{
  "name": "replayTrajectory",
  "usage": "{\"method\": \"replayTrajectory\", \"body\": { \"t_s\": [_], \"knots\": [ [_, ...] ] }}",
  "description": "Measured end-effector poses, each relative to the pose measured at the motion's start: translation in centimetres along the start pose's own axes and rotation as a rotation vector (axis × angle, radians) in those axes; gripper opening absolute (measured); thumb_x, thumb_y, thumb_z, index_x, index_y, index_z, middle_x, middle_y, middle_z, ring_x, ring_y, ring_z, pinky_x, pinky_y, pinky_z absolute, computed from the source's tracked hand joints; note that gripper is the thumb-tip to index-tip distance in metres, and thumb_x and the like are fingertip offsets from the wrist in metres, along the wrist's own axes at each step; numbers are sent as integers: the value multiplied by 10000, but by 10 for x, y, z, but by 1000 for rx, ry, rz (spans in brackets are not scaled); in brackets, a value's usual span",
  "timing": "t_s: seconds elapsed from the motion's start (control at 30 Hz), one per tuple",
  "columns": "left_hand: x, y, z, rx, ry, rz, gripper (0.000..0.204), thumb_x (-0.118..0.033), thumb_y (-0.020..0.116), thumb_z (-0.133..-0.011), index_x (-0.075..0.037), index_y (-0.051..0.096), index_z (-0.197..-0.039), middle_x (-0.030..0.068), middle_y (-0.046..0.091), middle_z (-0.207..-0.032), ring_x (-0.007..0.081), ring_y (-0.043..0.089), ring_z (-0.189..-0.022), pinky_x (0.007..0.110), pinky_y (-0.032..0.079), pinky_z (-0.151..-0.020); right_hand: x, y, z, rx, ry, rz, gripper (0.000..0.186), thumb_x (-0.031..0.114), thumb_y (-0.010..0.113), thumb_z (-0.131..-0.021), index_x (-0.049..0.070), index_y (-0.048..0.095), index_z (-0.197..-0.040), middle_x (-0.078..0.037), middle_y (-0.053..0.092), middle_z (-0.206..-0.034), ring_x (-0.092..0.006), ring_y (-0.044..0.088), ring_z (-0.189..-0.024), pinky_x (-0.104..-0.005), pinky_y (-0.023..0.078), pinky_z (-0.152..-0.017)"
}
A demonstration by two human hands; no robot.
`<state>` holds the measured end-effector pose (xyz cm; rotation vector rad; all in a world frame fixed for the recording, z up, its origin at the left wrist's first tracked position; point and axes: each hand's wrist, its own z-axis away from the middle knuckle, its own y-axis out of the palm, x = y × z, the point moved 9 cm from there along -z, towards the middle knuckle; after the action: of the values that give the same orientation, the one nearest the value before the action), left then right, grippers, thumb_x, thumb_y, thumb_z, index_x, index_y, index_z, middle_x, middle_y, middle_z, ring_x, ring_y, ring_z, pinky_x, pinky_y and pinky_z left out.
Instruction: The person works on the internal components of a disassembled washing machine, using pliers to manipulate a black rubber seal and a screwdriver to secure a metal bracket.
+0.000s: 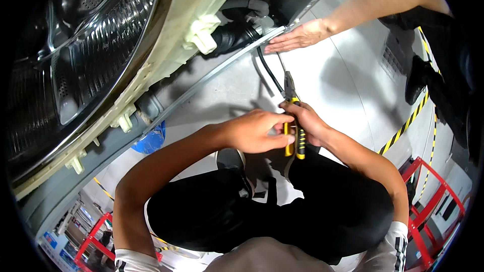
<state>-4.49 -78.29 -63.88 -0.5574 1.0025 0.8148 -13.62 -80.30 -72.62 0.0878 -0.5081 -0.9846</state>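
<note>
Combination pliers (289, 88) with black and yellow handles are between my two hands, jaws toward the machine. My left hand (254, 132) is closed, its thumb and fingers pinching the left handle near its end. My right hand (308, 122) is closed around the pliers just below the pivot. Out of the machine's lower edge comes a black hose (269, 69), which runs down to the pliers and my right fingers; its end is hidden there. Beside it a thin rod or wire (281, 62) leads to the jaw tips.
An opened washing machine with a steel drum (101, 45) and pale plastic rim (146, 65) fills the upper left. Another person's hand (301, 36) rests at the grey frame edge (232, 60). A blue object (151, 138) lies below the frame. Red racks (428, 211) stand lower right and left.
</note>
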Motion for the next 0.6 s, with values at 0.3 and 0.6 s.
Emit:
{"method": "replayTrajectory", "body": {
  "t_s": [0.3,0.6],
  "knots": [
    [22,-132,-24,-839,89,-473,242,-119,567,-835,-22,581,-1057,152,598,-1032,266,606,-835,318,470,-702,-38,-122,10,-222,-56,391,242,92,457,-861,-13,463,-1080,-100,576,-799,-159,565,-686,-289,492,-624],
    [64,-169,-57,-836,-132,-772,310,-105,549,-833,-9,541,-1128,205,577,-1095,383,531,-1022,421,435,-878,-37,-147,-24,-323,-165,504,525,173,529,-780,-37,419,-1248,-152,601,-838,-231,594,-742,-330,478,-716]
  ]
}}
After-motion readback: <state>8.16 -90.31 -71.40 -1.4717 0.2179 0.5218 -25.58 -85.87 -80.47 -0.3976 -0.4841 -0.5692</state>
